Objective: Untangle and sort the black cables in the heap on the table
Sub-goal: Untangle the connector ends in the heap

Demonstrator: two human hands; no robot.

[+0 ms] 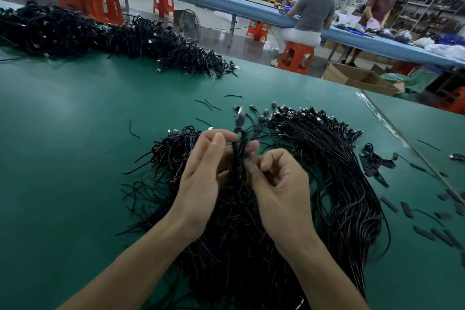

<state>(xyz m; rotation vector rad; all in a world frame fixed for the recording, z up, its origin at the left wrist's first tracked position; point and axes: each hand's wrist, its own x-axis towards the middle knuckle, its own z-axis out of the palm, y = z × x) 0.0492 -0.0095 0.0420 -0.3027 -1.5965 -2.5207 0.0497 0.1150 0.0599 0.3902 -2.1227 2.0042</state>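
A tangled heap of black cables (226, 246) lies on the green table (75, 133) right in front of me. To its right a sorted bundle (334, 166) lies with its cables side by side and its plugs pointing away from me. My left hand (203, 173) and my right hand (281, 184) are raised over the heap. Between them they hold a few black cables (237, 156) upright, with a blurred plug (240, 118) on top. The left thumb and fingers pinch the cables; the right fingers curl round them lower down.
A long second heap of black cables (113, 38) runs along the far left of the table. Short black sleeves (407, 209) and cut cable bits (208, 104) lie scattered at right and centre. Two people work at a blue bench (251, 7) behind; orange stools (297, 58) stand between.
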